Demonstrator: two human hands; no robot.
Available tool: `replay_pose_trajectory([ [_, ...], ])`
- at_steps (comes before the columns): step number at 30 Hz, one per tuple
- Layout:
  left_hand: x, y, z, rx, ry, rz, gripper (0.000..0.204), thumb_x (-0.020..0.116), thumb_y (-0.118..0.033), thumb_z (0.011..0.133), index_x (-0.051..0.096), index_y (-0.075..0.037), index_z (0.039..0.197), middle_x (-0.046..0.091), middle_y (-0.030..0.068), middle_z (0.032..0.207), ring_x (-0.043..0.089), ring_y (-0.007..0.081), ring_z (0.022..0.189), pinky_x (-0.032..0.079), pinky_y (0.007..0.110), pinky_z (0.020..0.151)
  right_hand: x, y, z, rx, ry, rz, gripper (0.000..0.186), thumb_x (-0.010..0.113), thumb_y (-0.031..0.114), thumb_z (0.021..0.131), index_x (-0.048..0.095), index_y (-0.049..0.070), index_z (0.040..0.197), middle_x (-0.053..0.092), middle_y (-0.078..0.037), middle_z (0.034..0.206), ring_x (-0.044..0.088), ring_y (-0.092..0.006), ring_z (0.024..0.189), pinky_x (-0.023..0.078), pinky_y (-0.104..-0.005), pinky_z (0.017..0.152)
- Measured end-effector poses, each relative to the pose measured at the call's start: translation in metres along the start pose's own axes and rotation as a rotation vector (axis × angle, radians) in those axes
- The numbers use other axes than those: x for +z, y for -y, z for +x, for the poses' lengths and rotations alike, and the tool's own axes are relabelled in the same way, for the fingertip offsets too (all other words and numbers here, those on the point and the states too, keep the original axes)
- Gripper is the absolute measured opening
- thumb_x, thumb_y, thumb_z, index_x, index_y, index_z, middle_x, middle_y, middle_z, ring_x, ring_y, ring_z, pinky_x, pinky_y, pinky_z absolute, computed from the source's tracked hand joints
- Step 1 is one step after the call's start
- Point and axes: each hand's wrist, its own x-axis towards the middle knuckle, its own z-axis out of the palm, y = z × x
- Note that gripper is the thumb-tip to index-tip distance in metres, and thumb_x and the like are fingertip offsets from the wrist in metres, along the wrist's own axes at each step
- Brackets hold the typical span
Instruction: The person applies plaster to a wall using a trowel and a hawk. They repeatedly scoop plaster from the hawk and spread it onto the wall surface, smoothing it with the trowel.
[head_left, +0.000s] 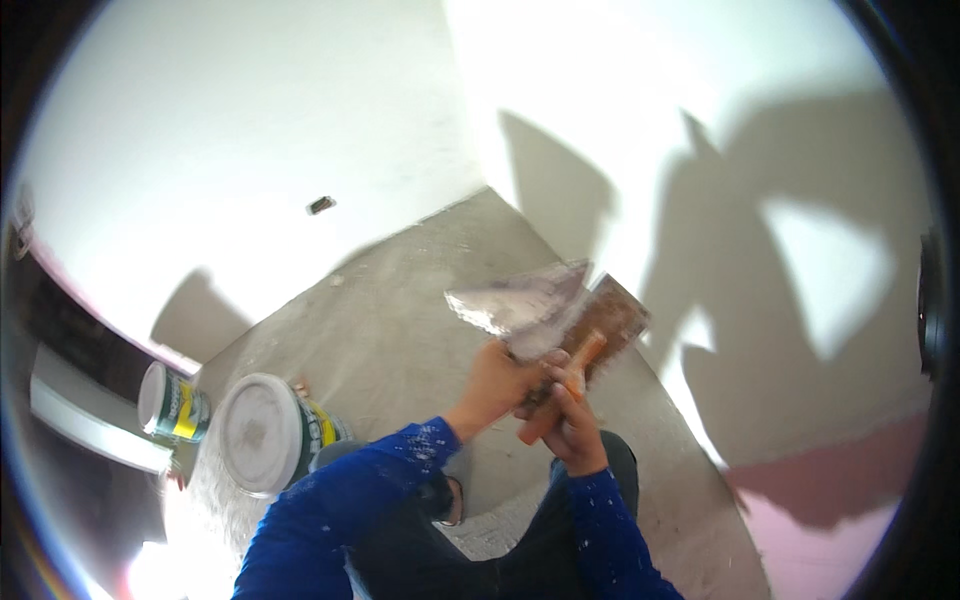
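My left hand (497, 388) is closed around the grip of a putty knife (515, 300), whose wide silvery blade points up and away. Pale smears coat part of that blade. My right hand (577, 432) is closed on the orange handle of a plastering trowel (622, 308) with a brownish rectangular blade. The two hands meet in front of my knees, and the tools lie close together, their edges nearly touching or overlapping. My fingers hide the putty knife's handle.
A large lidded bucket (262, 435) stands on the grey floor (400, 300) left of my legs, with a smaller bucket (175, 402) beyond it. White walls meet in a corner ahead; an open socket box (321, 206) sits in the left one. Shadows fall across the right wall (800, 120).
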Motion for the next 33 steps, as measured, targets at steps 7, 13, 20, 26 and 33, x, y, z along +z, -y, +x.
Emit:
replay_pose_trajectory([
  [7,-0.009,-0.019,-0.050,0.218,-0.012,0.935,0.042,0.069,-0.038,0.088,0.068,-0.001,0.107,0.068,0.0217,0.097,0.065,0.0367,0.093,0.050,0.041,0.082,-0.011,-0.014,0.011,-0.083,-0.057,-0.134,0.038,0.064,0.024,0.095,0.053,0.003,0.124,0.062,-0.008,0.105,0.060,-0.0182,0.091,0.053,-0.0340,0.075],
  [13,-0.096,-0.036,-0.275,-0.427,0.149,0.185,0.031,0.060,-0.027,0.100,0.068,0.001,0.090,0.063,0.0059,0.077,0.061,0.0146,0.074,0.049,0.031,0.072,-0.022,-0.011,0.012,-0.046,-0.155,-0.252,0.041,0.067,0.027,0.092,0.054,0.002,0.122,0.062,-0.008,0.101,0.060,-0.0178,0.087,0.050,-0.0304,0.073],
  [20,-0.039,0.020,-0.584,-1.217,0.041,-0.500,0.037,0.052,-0.032,0.099,0.066,-0.003,0.118,0.069,0.0048,0.105,0.062,0.0155,0.095,0.052,0.034,0.082,-0.023,-0.015,0.007,0.013,-0.178,-0.247,0.044,0.064,0.028,0.094,0.050,0.004,0.129,0.058,-0.007,0.108,0.058,-0.0176,0.091,0.047,-0.0317,0.072],
  [26,-0.004,0.017,-0.638,-1.151,0.182,-0.571,0.037,0.054,-0.030,0.098,0.066,-0.003,0.120,0.069,0.0043,0.109,0.062,0.0143,0.098,0.051,0.034,0.084,-0.014,-0.014,0.003,0.011,-0.137,-0.228,0.044,0.063,0.028,0.096,0.050,0.004,0.130,0.058,-0.007,0.110,0.056,-0.0166,0.091,0.046,-0.0308,0.072],
  [33,-0.037,-0.059,-0.565,-0.916,0.512,-0.602,0.037,0.055,-0.027,0.096,0.065,-0.004,0.122,0.069,0.0038,0.113,0.061,0.0128,0.102,0.051,0.034,0.086,-0.014,-0.005,0.001,0.089,-0.068,-0.266,0.043,0.064,0.026,0.094,0.051,0.002,0.128,0.059,-0.008,0.104,0.058,-0.0166,0.087,0.046,-0.0302,0.070],
])
